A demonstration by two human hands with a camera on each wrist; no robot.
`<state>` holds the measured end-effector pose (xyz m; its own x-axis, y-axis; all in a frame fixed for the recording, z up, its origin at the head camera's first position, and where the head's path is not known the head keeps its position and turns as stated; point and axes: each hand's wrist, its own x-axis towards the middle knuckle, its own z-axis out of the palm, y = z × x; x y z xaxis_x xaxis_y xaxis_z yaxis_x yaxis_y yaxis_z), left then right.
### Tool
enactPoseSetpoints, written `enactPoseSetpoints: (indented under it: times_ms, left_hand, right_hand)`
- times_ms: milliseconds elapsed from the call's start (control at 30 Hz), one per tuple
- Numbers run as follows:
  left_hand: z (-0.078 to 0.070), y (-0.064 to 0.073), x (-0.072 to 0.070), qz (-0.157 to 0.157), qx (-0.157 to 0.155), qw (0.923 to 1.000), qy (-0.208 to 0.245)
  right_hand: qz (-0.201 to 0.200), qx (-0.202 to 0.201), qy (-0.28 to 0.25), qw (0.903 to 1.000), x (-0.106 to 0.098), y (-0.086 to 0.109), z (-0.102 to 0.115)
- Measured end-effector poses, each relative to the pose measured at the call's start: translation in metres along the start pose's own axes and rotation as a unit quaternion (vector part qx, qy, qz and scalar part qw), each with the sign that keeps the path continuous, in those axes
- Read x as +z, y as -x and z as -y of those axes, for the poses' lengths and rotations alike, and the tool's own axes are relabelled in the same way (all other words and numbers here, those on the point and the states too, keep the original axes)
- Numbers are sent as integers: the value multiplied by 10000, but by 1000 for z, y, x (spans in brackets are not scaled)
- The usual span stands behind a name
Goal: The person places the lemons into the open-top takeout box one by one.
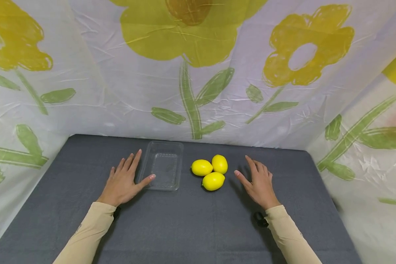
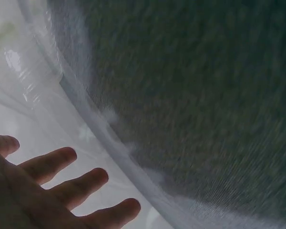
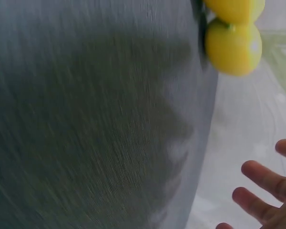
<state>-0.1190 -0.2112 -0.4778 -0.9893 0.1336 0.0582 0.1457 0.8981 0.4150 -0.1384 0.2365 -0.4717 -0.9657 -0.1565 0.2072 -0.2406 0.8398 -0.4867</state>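
Observation:
Three yellow lemons sit together on the dark grey tabletop: a left lemon, a back lemon and a front lemon. To their left lies a clear plastic tray, nothing visible inside it. My left hand, fingers spread, hovers at the tray's left side, its thumb overlapping the tray's near left corner in the head view. Right of the lemons, my right hand holds nothing, its fingers relaxed and apart from the fruit. The right wrist view shows two lemons beyond that hand.
A dark grey cloth covers the table. Behind it and at both sides hangs a white curtain with large yellow flowers. A dark band shows at the right wrist.

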Motion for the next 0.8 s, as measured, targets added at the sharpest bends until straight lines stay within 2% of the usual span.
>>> enactPoseSetpoints:
  times_ms: [333, 800]
  left_hand:
    - [-2, 4, 6, 528, -273, 9981, 167]
    - [-4, 0, 7, 763, -359, 9961, 267]
  right_hand:
    - [75, 165, -288, 9994, 11, 22, 16]
    - [148, 154, -457, 9987, 12, 27, 32]
